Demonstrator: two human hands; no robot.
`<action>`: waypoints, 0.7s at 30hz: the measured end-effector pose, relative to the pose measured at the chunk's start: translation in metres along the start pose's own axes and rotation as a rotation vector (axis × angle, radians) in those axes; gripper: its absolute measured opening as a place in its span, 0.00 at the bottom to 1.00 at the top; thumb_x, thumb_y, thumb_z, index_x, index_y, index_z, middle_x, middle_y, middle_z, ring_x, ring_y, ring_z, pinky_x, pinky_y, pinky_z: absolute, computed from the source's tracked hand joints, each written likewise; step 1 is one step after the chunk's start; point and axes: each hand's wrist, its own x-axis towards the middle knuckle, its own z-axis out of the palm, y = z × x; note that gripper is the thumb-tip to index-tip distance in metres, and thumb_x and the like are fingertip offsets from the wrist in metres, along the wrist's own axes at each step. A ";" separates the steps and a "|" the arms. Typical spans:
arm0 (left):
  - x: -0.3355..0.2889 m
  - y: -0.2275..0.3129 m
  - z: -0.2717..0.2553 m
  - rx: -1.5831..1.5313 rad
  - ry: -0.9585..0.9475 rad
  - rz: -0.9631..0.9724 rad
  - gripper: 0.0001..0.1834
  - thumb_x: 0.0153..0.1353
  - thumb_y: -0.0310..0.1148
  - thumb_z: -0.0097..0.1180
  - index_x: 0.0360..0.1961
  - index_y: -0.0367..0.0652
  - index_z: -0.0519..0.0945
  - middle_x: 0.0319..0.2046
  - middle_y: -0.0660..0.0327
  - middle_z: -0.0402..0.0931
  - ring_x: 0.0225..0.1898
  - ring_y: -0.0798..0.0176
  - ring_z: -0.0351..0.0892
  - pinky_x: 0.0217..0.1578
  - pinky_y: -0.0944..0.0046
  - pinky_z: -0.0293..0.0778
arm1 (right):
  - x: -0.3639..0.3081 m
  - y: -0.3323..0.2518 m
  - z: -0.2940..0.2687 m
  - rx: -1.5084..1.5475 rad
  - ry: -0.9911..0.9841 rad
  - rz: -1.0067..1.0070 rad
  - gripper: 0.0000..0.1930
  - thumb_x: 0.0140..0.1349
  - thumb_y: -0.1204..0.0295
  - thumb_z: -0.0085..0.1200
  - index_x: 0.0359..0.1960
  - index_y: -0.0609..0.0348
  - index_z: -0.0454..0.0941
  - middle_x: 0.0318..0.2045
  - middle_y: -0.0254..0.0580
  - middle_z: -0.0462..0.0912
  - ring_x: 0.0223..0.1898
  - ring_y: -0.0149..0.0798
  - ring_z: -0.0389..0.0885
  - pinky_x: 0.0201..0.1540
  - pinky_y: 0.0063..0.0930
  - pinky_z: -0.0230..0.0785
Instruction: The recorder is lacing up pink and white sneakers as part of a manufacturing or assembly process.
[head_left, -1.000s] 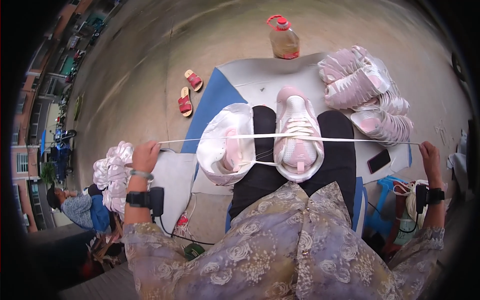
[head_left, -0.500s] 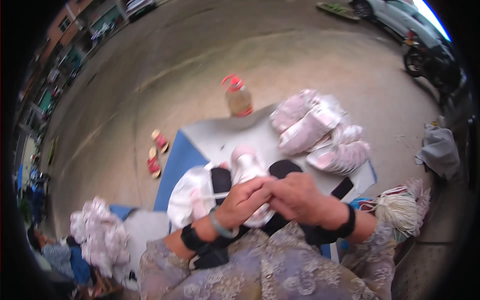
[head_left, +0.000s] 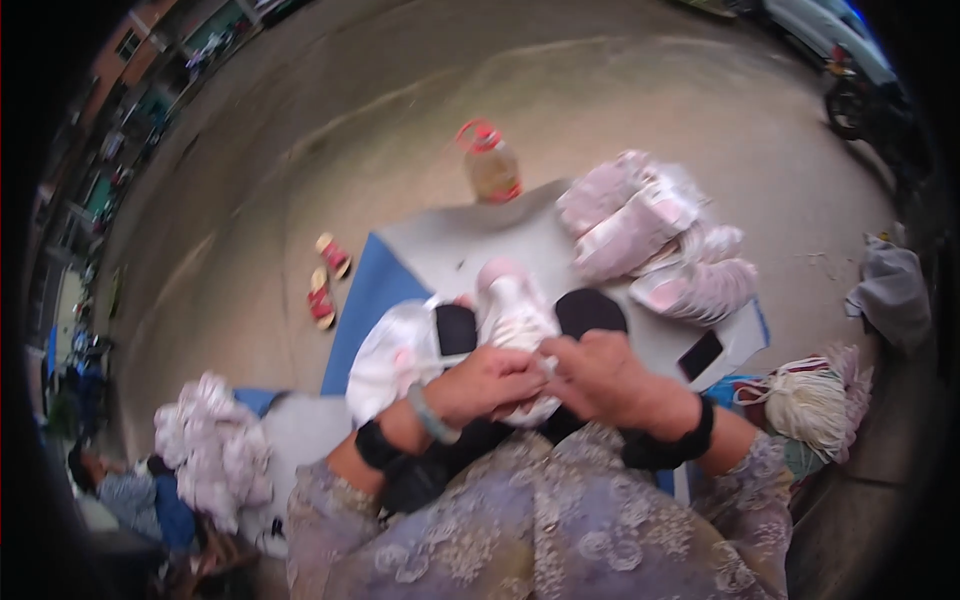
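Note:
A pink and white lace-up shoe [head_left: 512, 308] lies in my lap between my knees, toe pointing away. Over its heel end my left hand [head_left: 490, 385] and my right hand [head_left: 603, 382] meet, fingers closed in a pinch. A thin white shoelace [head_left: 547, 363] shows between the fingertips. Its ends are partly covered by my hands. White lacing crosses the upper part of the shoe. Left of it, a white piece with a pink patch [head_left: 385, 358] rests against my left knee.
Pink and white shoe pieces [head_left: 655, 235] are piled right on a grey and blue sheet [head_left: 430, 240], near a phone [head_left: 700, 355]. Beyond stands a pump bottle [head_left: 492, 170]. Red slippers [head_left: 320, 300] lie left. Lace bundles [head_left: 810, 410] sit right; more pink pieces [head_left: 212, 445] lie left.
The view has shifted, so the things on the ground appear lower or farther right. My hands have come slightly apart, and the lace shows between the fingertips.

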 end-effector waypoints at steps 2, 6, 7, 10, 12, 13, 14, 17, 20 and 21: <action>-0.008 -0.001 -0.003 -0.057 -0.002 0.001 0.10 0.62 0.36 0.52 0.32 0.41 0.77 0.21 0.70 0.70 0.17 0.81 0.62 0.17 0.80 0.55 | -0.002 0.000 0.001 0.026 -0.018 0.011 0.16 0.50 0.66 0.59 0.38 0.54 0.70 0.17 0.45 0.75 0.22 0.52 0.76 0.25 0.42 0.67; -0.043 0.014 -0.035 0.059 0.389 0.065 0.09 0.57 0.36 0.56 0.33 0.41 0.79 0.21 0.71 0.70 0.18 0.81 0.62 0.18 0.80 0.56 | -0.001 0.015 0.005 0.241 -0.045 0.105 0.11 0.51 0.69 0.58 0.35 0.55 0.73 0.18 0.44 0.76 0.22 0.50 0.76 0.25 0.39 0.66; -0.060 0.016 -0.054 0.132 0.585 0.133 0.09 0.57 0.36 0.56 0.32 0.41 0.79 0.20 0.71 0.70 0.18 0.81 0.62 0.17 0.80 0.55 | -0.002 0.022 0.008 0.246 -0.048 0.103 0.11 0.51 0.69 0.58 0.35 0.55 0.73 0.18 0.44 0.76 0.22 0.50 0.76 0.25 0.39 0.66; -0.120 0.037 -0.091 0.213 1.047 0.309 0.09 0.59 0.35 0.55 0.33 0.41 0.79 0.17 0.71 0.68 0.16 0.82 0.59 0.14 0.80 0.53 | -0.010 0.037 0.022 0.282 0.005 0.196 0.06 0.51 0.72 0.56 0.30 0.56 0.75 0.20 0.44 0.76 0.22 0.49 0.76 0.25 0.36 0.66; -0.134 0.033 -0.108 0.218 1.112 0.361 0.08 0.59 0.34 0.54 0.34 0.40 0.79 0.16 0.71 0.67 0.15 0.82 0.59 0.13 0.80 0.52 | -0.018 0.045 0.034 0.288 0.088 0.234 0.03 0.52 0.74 0.56 0.27 0.58 0.75 0.22 0.43 0.75 0.23 0.46 0.75 0.27 0.34 0.66; -0.135 0.029 -0.111 0.248 1.177 0.398 0.08 0.60 0.34 0.54 0.35 0.41 0.79 0.15 0.71 0.67 0.15 0.82 0.59 0.13 0.80 0.52 | -0.021 0.047 0.040 0.289 0.071 0.223 0.04 0.51 0.75 0.56 0.29 0.58 0.75 0.24 0.42 0.73 0.25 0.44 0.75 0.29 0.32 0.66; -0.136 0.026 -0.112 0.279 1.239 0.435 0.08 0.60 0.33 0.53 0.36 0.41 0.79 0.15 0.71 0.67 0.14 0.82 0.58 0.13 0.80 0.52 | -0.022 0.047 0.046 0.291 0.066 0.227 0.04 0.51 0.75 0.56 0.29 0.58 0.75 0.24 0.42 0.73 0.25 0.44 0.75 0.29 0.32 0.66; -0.095 -0.005 -0.086 0.372 1.115 0.322 0.06 0.60 0.32 0.53 0.34 0.42 0.78 0.18 0.72 0.68 0.17 0.81 0.63 0.17 0.79 0.58 | -0.013 0.041 0.060 0.277 0.110 0.177 0.06 0.49 0.75 0.57 0.30 0.57 0.75 0.26 0.41 0.72 0.28 0.43 0.74 0.31 0.32 0.66; -0.048 -0.037 -0.053 0.578 0.750 0.326 0.05 0.58 0.29 0.53 0.30 0.38 0.75 0.19 0.67 0.70 0.21 0.77 0.67 0.20 0.72 0.63 | -0.005 0.040 0.069 0.195 0.089 0.149 0.09 0.46 0.75 0.58 0.31 0.56 0.76 0.29 0.40 0.72 0.32 0.43 0.72 0.34 0.33 0.64; -0.035 -0.043 -0.042 0.710 0.742 0.308 0.05 0.57 0.29 0.53 0.28 0.38 0.75 0.20 0.65 0.71 0.21 0.72 0.69 0.21 0.69 0.64 | -0.002 0.039 0.072 0.135 0.095 0.116 0.09 0.45 0.74 0.58 0.31 0.55 0.76 0.30 0.39 0.71 0.33 0.43 0.71 0.35 0.34 0.63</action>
